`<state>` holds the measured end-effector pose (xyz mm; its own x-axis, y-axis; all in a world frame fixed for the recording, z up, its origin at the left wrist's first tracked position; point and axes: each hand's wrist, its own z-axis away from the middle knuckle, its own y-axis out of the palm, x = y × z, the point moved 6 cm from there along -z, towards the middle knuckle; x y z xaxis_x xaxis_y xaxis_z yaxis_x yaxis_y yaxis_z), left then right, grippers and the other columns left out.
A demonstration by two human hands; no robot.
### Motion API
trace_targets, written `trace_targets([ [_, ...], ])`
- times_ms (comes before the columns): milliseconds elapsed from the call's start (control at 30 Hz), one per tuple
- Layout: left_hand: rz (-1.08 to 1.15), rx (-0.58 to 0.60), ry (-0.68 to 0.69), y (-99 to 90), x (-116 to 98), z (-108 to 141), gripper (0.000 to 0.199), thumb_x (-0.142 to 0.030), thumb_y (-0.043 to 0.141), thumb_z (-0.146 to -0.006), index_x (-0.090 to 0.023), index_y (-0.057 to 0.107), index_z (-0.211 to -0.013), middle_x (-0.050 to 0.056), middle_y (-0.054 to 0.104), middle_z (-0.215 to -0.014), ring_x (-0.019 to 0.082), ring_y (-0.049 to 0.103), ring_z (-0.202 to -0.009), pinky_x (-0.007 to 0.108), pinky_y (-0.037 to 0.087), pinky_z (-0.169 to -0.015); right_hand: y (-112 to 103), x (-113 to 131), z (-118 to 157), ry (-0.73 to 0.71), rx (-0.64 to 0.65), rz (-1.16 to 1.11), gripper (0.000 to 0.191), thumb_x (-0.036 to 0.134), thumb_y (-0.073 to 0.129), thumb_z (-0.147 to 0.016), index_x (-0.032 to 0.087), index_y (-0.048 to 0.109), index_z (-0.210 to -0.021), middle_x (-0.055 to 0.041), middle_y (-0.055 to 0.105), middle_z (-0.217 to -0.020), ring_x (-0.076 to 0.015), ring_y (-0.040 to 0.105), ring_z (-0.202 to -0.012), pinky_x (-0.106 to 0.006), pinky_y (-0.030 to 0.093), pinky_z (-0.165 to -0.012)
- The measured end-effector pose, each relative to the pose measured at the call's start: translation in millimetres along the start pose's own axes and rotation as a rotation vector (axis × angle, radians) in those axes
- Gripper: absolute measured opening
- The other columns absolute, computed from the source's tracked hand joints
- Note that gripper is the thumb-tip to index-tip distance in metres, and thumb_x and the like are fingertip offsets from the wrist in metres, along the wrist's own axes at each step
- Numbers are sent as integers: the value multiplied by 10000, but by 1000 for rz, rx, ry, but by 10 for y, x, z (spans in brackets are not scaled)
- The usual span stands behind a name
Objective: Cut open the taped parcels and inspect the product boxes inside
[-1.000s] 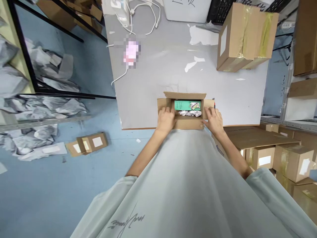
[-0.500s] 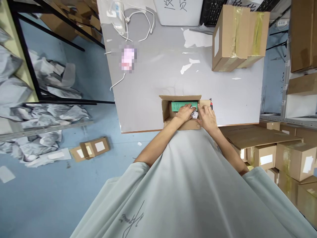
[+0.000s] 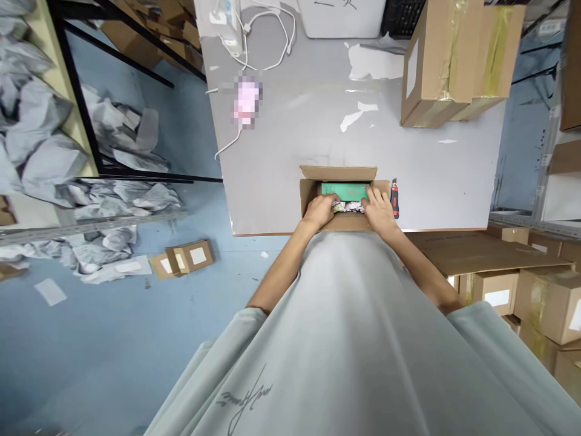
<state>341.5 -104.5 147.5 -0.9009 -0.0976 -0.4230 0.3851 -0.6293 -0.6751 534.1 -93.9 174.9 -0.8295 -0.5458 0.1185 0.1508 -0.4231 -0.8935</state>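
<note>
A small open cardboard box point(image 3: 338, 172) stands at the table's near edge with its flaps up. Inside, a green box point(image 3: 345, 191) lies along the far side, and a strip of crumpled printed paper point(image 3: 348, 207) lies on the near side of it. My left hand point(image 3: 320, 210) reaches in with curled fingers closed on the paper's left end. At the opposite end, my right hand point(image 3: 379, 208) has its fingers bent down over the paper, beside the right flap. A red and black utility knife point(image 3: 394, 200) lies just right of the box.
Two taped cartons point(image 3: 438, 66) stand at the back right of the table point(image 3: 281, 133). A power strip point(image 3: 232, 27) and white cables lie at the back left, near a blurred pink item point(image 3: 247, 102). More cartons point(image 3: 497, 293) are stacked below right; grey parcels point(image 3: 49, 157) fill the left shelves.
My left hand has drawn back left from over the green box, uncovering more of it and the paper. My right hand stays at the box's right end. The whole view has shifted slightly.
</note>
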Motion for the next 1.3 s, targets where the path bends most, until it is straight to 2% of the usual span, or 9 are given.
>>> trace_targets([
  [200, 18, -16, -22, 35, 52, 39, 474, -49, 608, -961, -215, 819, -1352, 155, 761, -1459, 347, 688, -1423, 429, 558, -1230, 183, 31, -248, -116, 166, 76, 347, 142, 649, -1015, 125, 912, -1239, -259, 796, -1371, -419, 545, -1432, -549, 352, -1250],
  [367, 45, -126, -312, 5, 131, -67, 629, -49, 610, -978, -12, 555, -1603, 321, 613, -1584, 402, 689, -1426, 476, 563, -1222, 141, 21, -250, -131, 215, 48, 357, 119, 625, -996, 104, 907, -1215, -242, 832, -1226, -370, 623, -1326, -535, 241, -1352],
  [533, 103, -6, -324, 60, 91, -229, 723, -64, 620, -977, 15, 459, -1677, 338, 619, -1599, 396, 668, -1490, 432, 537, -1254, 21, 4, -327, 10, 53, 56, 523, 45, 439, -1064, -45, 744, -1480, -333, 741, -1485, -391, 578, -1507, -543, 256, -1383],
  [633, 34, -77, -236, 27, -6, -256, 878, -33, 579, -974, -27, 296, -1805, 336, 423, -1801, 390, 545, -1622, 462, 501, -1307, 51, -20, -361, 38, 18, 36, 539, 17, 437, -1050, -36, 720, -1506, -345, 642, -1647, -392, 512, -1620, -577, 308, -1375],
  [733, -38, -55, -208, 46, -94, -256, 811, -21, 520, -1012, -59, 346, -1804, 325, 307, -1872, 415, 476, -1662, 521, 504, -1297, 84, -52, -342, 21, 0, 12, 496, 30, 500, -1025, 4, 760, -1446, -339, 638, -1657, -398, 508, -1626, -616, 328, -1373],
  [867, -89, -30, -173, 41, -234, -225, 630, -65, 570, -1035, -93, 550, -1663, 334, 521, -1707, 422, 551, -1584, 550, 536, -1239, 98, -51, -264, -35, 22, 24, 404, 128, 580, -1042, 26, 812, -1357, -318, 775, -1428, -408, 589, -1512, -605, 304, -1394],
  [1000, -66, 63, -45, 86, -408, -214, 539, -162, 659, -1046, -134, 631, -1583, 264, 699, -1484, 379, 710, -1401, 459, 590, -1153, 124, 13, -268, -63, 68, 94, 480, 73, 552, -1031, 32, 780, -1451, -266, 853, -1234, -378, 690, -1368, -582, 262, -1398],
  [1133, -22, 131, 49, 152, -494, -277, 597, -248, 768, -1026, -181, 640, -1604, 194, 766, -1445, 329, 756, -1347, 379, 590, -1146, 184, 78, -358, -83, 149, 136, 481, 35, 463, -1073, 52, 802, -1413, -225, 884, -1156, -321, 772, -1202, -525, 261, -1375],
  [1300, 25, 144, 47, 207, -458, -286, 379, -206, 708, -1047, -213, 776, -1420, 146, 816, -1374, 293, 776, -1327, 337, 592, -1132, 173, 93, -378, -107, 179, 93, 390, 91, 527, -1078, 79, 849, -1297, -222, 880, -1153, -314, 774, -1200, -481, 278, -1355],
])
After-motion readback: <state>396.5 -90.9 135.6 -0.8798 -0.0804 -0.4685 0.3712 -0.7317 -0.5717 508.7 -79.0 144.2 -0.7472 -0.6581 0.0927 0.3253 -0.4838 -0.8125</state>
